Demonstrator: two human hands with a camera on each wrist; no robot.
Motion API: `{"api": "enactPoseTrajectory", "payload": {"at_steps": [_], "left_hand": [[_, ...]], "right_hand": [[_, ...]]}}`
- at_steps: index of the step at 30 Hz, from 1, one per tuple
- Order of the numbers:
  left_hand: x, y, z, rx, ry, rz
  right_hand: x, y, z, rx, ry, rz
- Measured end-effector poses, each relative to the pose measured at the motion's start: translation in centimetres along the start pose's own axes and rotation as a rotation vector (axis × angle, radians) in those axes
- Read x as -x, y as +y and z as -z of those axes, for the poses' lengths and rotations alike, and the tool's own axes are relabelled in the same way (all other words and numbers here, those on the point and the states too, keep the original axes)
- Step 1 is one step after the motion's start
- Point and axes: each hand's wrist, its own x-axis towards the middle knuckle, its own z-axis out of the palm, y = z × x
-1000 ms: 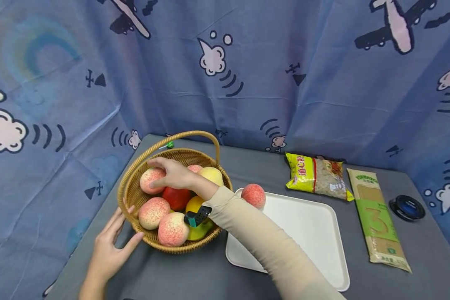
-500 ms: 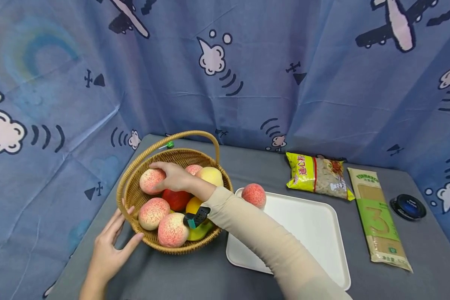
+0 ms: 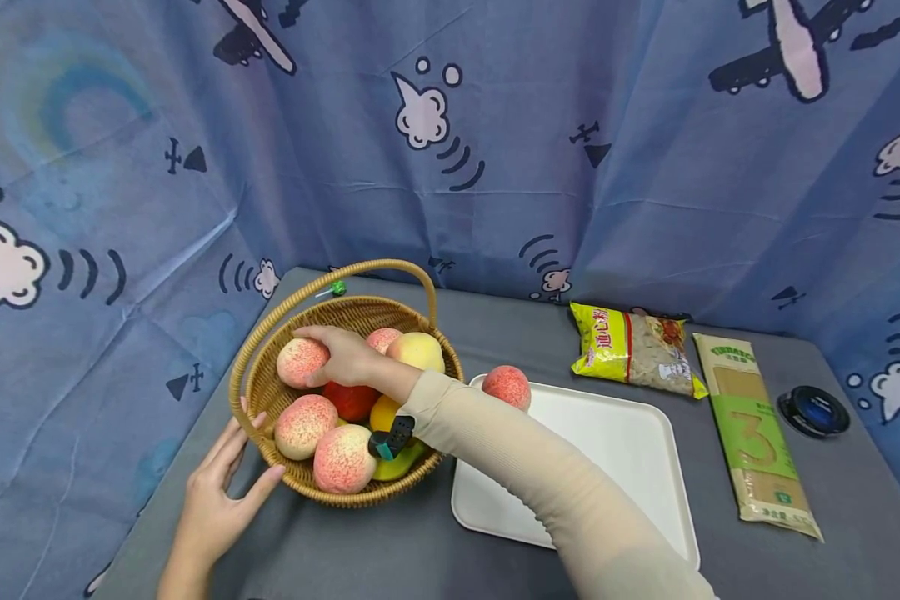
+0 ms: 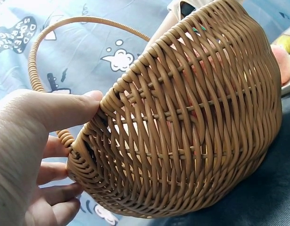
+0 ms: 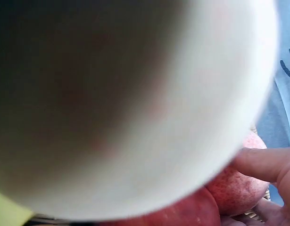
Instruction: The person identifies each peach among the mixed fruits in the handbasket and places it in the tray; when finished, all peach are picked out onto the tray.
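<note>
A wicker basket (image 3: 360,498) of fruit stands on the left of the table, its handle arching over it. My right hand (image 3: 348,354) reaches in and holds a peach (image 3: 300,363) at the far left. In the right wrist view, fingers lie against a speckled peach (image 5: 239,188), partly hidden behind a blurred pale fruit (image 5: 220,94). My left hand (image 3: 213,500) is spread at the basket's left side. In the left wrist view its thumb touches the rim, with the other fingers near the handle's base. Two peaches (image 3: 345,460), a red fruit (image 3: 349,402) and a yellow-white fruit (image 3: 418,352) lie inside.
Right of the basket, a white tray (image 3: 607,442) carries one peach (image 3: 507,387) at its back left corner; my sleeve crosses over it. Further right are a yellow pasta bag (image 3: 637,348), a green noodle pack (image 3: 753,437) and a dark round object (image 3: 815,412). A patterned curtain hangs behind.
My right hand's fingers have shifted slightly around the peach, the thumb moving a little lower on it. The left hand and the basket look the same.
</note>
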Motion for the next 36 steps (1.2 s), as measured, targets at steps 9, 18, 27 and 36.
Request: {"api": "enactPoseTrajectory", "payload": {"at_steps": [9,18,27,36], "left_hand": [[0.0,0.2,0.1,-0.003,-0.006,0.008],[0.0,0.0,-0.1,0.016,0.007,-0.027],[0.0,0.3,-0.1,0.022,0.0,-0.016],[0.0,0.3,0.0,0.008,-0.006,-0.012]], "right_hand": [[0.3,-0.2,-0.1,0.067,0.043,0.038],[0.5,-0.4,0.1,0.053,0.136,0.062],[1.0,-1.3,1.0,-0.089,0.169,0.161],[3.1,-1.7,2.6,-0.228,0.17,0.226]]}}
